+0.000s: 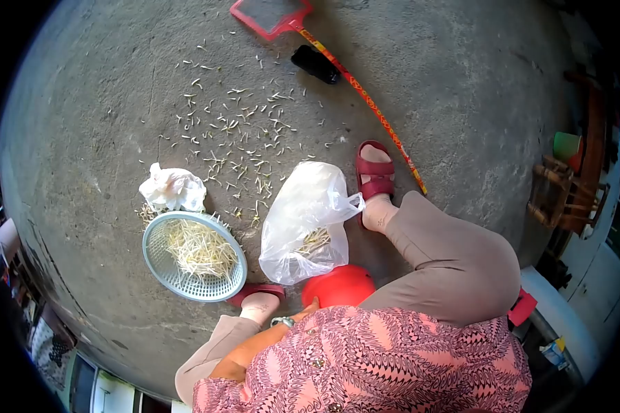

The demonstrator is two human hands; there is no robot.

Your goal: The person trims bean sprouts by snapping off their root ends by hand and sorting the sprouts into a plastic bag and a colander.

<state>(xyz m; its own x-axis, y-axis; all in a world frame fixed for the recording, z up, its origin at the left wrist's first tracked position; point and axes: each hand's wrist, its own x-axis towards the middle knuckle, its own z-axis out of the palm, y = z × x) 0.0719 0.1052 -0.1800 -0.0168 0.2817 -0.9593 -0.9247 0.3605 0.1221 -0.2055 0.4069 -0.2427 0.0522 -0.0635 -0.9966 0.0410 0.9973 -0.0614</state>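
basket [156, 256]: walls corral sprouts [201, 251]
left hand [308, 311]: at red thing [341, 286], perhaps steadying; can't tell finger grip
right hand: unseen, can't tell fingers

Long red-framed swatter [355, 83] lying on gray concrete floor [461, 103]; black object [315, 64], too indistinct to name, right by swatter; wooden chair [556, 194] toward right edge, green container [567, 146] near it; blue, white and yellow packet [554, 352] at lower right.
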